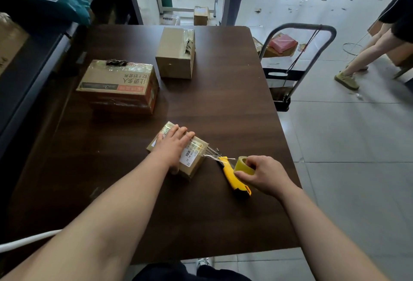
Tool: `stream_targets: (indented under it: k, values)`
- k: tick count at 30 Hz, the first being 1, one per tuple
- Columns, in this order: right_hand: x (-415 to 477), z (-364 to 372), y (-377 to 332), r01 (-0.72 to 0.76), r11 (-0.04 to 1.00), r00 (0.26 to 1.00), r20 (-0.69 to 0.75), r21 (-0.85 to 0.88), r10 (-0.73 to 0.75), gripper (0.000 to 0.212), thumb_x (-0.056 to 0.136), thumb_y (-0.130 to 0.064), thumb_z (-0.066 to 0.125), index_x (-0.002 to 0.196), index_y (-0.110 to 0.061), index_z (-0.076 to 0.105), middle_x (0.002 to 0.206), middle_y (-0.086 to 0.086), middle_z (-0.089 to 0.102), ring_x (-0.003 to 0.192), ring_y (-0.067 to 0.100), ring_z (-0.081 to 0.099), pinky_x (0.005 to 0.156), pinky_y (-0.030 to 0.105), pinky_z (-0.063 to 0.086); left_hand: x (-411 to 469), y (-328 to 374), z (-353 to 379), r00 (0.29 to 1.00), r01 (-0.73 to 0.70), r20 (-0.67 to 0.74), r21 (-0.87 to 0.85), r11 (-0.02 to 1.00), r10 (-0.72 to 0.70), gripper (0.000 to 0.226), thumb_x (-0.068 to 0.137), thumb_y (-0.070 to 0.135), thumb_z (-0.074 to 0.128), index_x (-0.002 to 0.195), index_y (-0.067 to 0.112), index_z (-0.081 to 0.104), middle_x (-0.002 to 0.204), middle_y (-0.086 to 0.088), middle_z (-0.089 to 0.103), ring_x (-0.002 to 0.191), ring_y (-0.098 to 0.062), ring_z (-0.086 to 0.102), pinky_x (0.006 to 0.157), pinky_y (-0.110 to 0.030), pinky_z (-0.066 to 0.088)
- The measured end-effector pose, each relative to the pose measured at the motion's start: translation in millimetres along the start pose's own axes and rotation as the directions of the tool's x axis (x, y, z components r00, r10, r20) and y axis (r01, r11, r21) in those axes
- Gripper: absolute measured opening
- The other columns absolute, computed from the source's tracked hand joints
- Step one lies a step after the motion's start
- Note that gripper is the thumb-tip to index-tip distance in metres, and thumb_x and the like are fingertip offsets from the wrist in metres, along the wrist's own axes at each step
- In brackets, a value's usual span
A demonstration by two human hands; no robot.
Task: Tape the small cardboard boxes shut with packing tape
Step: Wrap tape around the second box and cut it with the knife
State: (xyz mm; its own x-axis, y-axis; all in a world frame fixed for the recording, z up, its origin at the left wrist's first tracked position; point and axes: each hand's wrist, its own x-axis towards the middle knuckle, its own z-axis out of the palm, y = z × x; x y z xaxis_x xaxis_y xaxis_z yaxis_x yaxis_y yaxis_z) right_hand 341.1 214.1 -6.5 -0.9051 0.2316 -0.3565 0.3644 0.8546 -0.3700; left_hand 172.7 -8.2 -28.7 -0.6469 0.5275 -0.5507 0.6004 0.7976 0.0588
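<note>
**Taping a small box at the near edge of the table**

The dark wood table [223, 106] carries three cartons. The largest, a printed box [118, 86] with red trim and glossy tape on its top, lies at the left. An upright plain box [175, 53], taped along one side, stands behind it toward the far edge. The small box [194, 157], bearing a white barcode label, sits nearest me at the centre. My left hand [173, 144] lies flat and open on top of it, fingers spread, pressing down without gripping. My right hand [263, 175] is closed around a roll of clear tape [243, 165], thumb on its near rim, just right of the box. A strip of tape [212, 152] stretches from the roll to the box's right end. A yellow utility knife [232, 175] lies on the table under the strip, beside the roll.
</note>
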Motion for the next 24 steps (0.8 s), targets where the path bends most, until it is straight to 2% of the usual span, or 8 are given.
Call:
stream_targets:
  k: [4, 6, 8, 11, 14, 16, 20, 24]
  values:
    - [-0.2, 1.7, 5.6, -0.043, 0.992, 0.997, 0.066, 0.118, 0.035, 0.029, 0.081, -0.055, 0.067, 0.077, -0.030, 0.054, 0.078, -0.011, 0.056, 0.075, 0.011, 0.055, 0.059, 0.024, 0.042, 0.4, 0.6, -1.1, 1.000, 0.001, -0.001, -0.010, 1.000, -0.001, 0.127, 0.063, 0.021, 0.087, 0.153, 0.034, -0.003, 0.161, 0.003, -0.007, 0.147, -0.023, -0.014, 0.117, -0.057, 0.010]
    - [1.9, 1.8, 7.8, -0.097, 0.956, 0.991, 0.117, 0.278, 0.066, 0.031, 0.080, -0.051, 0.071, 0.078, -0.021, 0.064, 0.080, -0.001, 0.064, 0.075, 0.014, 0.060, 0.063, 0.032, 0.048, -0.4, 1.5, -1.3, 1.000, -0.002, 0.002, -0.013, 1.000, 0.002, 0.126, 0.064, 0.021, 0.086, 0.153, 0.034, -0.002, 0.161, 0.003, -0.006, 0.147, -0.023, -0.014, 0.117, -0.057, 0.010]
    - [2.0, 0.5, 8.2, -0.147, 0.900, 0.982, 0.171, 0.411, 0.082, 0.033, 0.079, -0.046, 0.075, 0.081, -0.014, 0.069, 0.082, 0.007, 0.068, 0.071, 0.012, 0.059, 0.062, 0.032, 0.047, -1.3, 1.3, -0.1, 1.000, -0.004, -0.004, -0.013, 1.000, 0.004, 0.126, 0.064, 0.021, 0.086, 0.153, 0.034, -0.002, 0.161, 0.003, -0.006, 0.147, -0.023, -0.015, 0.117, -0.057, 0.009]
    - [0.9, 3.0, 11.7, -0.201, 0.878, 0.970, 0.214, 0.433, 0.116, 0.040, 0.078, -0.047, 0.075, 0.086, -0.008, 0.071, 0.084, 0.012, 0.068, 0.070, 0.011, 0.057, 0.061, 0.029, 0.044, -0.9, 0.3, 1.8, 1.000, -0.004, -0.015, -0.019, 1.000, 0.004, 0.128, 0.061, 0.021, 0.087, 0.152, 0.034, -0.003, 0.161, 0.004, -0.007, 0.147, -0.023, -0.015, 0.118, -0.057, 0.009]
    - [0.9, 3.6, 13.4, -0.251, 0.849, 0.958, 0.246, 0.465, 0.149, 0.040, 0.078, -0.047, 0.076, 0.084, -0.007, 0.072, 0.078, 0.007, 0.067, 0.070, 0.013, 0.059, 0.062, 0.030, 0.045, 0.1, -0.8, 5.7, 1.000, -0.006, -0.025, -0.010, 1.000, 0.006, 0.129, 0.061, 0.022, 0.087, 0.152, 0.035, -0.003, 0.160, 0.004, -0.007, 0.147, -0.022, -0.015, 0.118, -0.057, 0.009]
    - [2.0, -0.5, 11.0, -0.259, 0.779, 0.960, 0.243, 0.571, 0.141, 0.036, 0.078, -0.041, 0.077, 0.079, -0.006, 0.072, 0.071, 0.006, 0.064, 0.066, 0.015, 0.060, 0.061, 0.033, 0.048, 1.0, -1.9, 7.0, 1.000, -0.005, -0.031, -0.008, 1.000, 0.005, 0.128, 0.062, 0.022, 0.087, 0.152, 0.036, -0.004, 0.161, 0.005, -0.008, 0.147, -0.022, -0.016, 0.118, -0.057, 0.008]
    - [1.9, -7.3, 2.6, -0.279, 0.646, 0.958, 0.250, 0.710, 0.139, 0.037, 0.082, -0.034, 0.074, 0.081, 0.003, 0.068, 0.069, 0.012, 0.060, 0.051, 0.014, 0.058, 0.047, 0.025, 0.048, 2.1, -1.5, 6.5, 1.000, -0.005, -0.028, -0.020, 1.000, 0.004, 0.128, 0.062, 0.022, 0.087, 0.151, 0.036, -0.004, 0.161, 0.004, -0.008, 0.147, -0.022, -0.015, 0.117, -0.058, 0.009]
    - [-0.3, -5.4, 9.4, -0.343, 0.660, 0.933, 0.326, 0.668, 0.155, 0.043, 0.079, -0.042, 0.075, 0.080, 0.001, 0.069, 0.064, 0.010, 0.058, 0.054, 0.017, 0.055, 0.051, 0.029, 0.047, 0.9, -1.3, 7.8, 1.000, -0.005, -0.029, -0.011, 1.000, 0.005, 0.128, 0.062, 0.022, 0.086, 0.152, 0.036, -0.004, 0.161, 0.005, -0.009, 0.147, -0.022, -0.016, 0.118, -0.057, 0.008]
